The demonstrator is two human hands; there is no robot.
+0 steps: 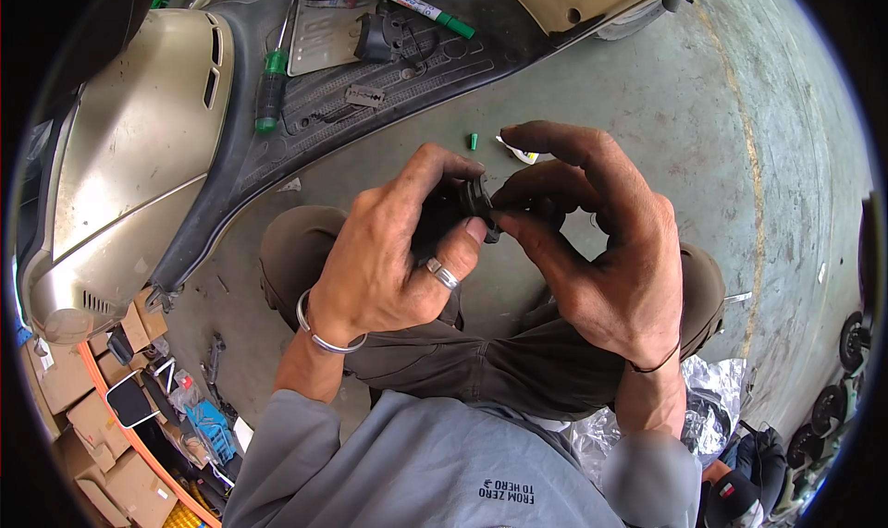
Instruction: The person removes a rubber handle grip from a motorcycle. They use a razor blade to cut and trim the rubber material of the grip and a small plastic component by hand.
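Note:
Between the thumb and forefinger of my left hand [388,250] is a small, round black part [474,199], apparently plastic or rubber, held on edge above my lap. The thumb and a finger of my right hand [614,264] pinch at its right side, while the forefinger arches free above. My fingers cover much of the part, and its exact kind cannot be told. On the floor just beyond my hands lie a small green cap [474,141] and a small white piece with a yellow edge [520,152], partly hidden by my right hand.
A scooter's black footboard [444,77] carries a green-handled screwdriver [272,91], a paint marker [416,6], a razor blade [365,96] and a black plastic housing [378,39]. Cardboard boxes [125,479] stand at lower left. Clear plastic wrap [721,382] lies by my right forearm; a person's cap [732,497] shows behind.

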